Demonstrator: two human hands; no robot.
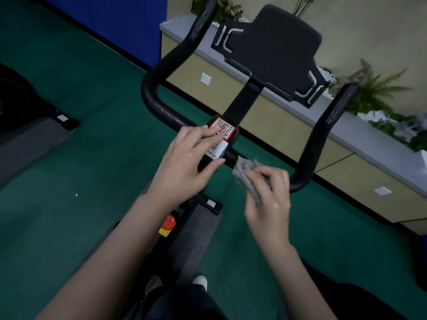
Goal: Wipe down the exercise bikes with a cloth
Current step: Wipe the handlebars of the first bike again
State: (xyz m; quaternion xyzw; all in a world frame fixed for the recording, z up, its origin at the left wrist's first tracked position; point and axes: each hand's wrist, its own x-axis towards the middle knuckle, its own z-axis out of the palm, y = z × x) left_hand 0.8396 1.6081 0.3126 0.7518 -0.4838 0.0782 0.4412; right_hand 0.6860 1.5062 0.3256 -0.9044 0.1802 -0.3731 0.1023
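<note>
A black exercise bike stands in front of me, its curved handlebar (159,72) sweeping up on both sides and a dark console holder (275,51) above the middle. My left hand (184,162) grips the central handlebar clamp (227,146), fingers lying over its red QR sticker (225,128). My right hand (270,192) holds a bunched grey cloth (245,172) pressed against the handlebar just right of the clamp. A red knob (168,221) shows lower on the frame.
Green floor surrounds the bike. A low cream ledge (300,125) with planted greenery (374,95) runs behind it. Part of another machine (27,121) sits at the left. A blue wall panel (115,24) stands at the back left. My shoes (198,280) show below.
</note>
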